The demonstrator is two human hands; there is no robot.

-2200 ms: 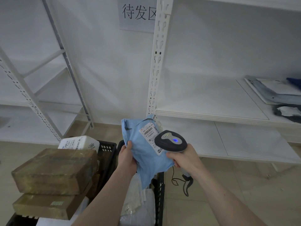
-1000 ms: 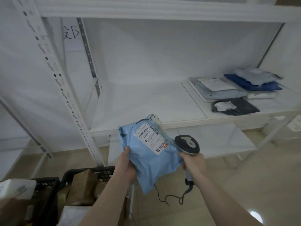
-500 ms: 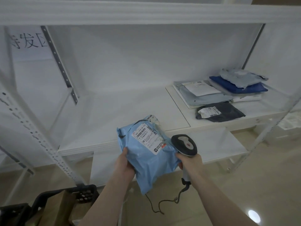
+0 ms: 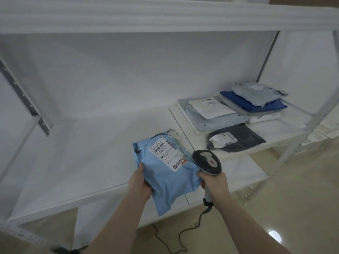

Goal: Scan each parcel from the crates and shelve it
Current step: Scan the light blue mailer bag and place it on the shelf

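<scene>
Both hands are up at the white shelf [image 4: 88, 162] and the light blue parcel [image 4: 165, 173] sits between them, held out over the shelf's front edge, its lower corner hanging down past that edge. The left hand [image 4: 140, 184] grips the parcel's left side, thumb on top of the plastic, fingers tucked out of sight underneath. The parcel faces up, and its white shipping label [image 4: 167, 153] with the barcodes is plain to see, tilted a little, near the upper right part of the bag.

On the other side the right hand [image 4: 214, 182] is wrapped round the handle of the barcode scanner [image 4: 207, 162], and at the same time its fingertips touch the parcel's right edge. The scanner's dark head stands just beside the label's lower right corner, a red spot showing on its grey top. Its black cable [image 4: 183, 233] trails from the handle down to the beige floor [image 4: 293, 208].

Further right on the same shelf lie parcels already placed: a black bag [image 4: 240, 138] near the front, a grey flat parcel [image 4: 207, 120] behind it, and a dark blue parcel [image 4: 253, 102] with a pale crumpled bag [image 4: 256, 92] on top, well apart from the one in hand
</scene>
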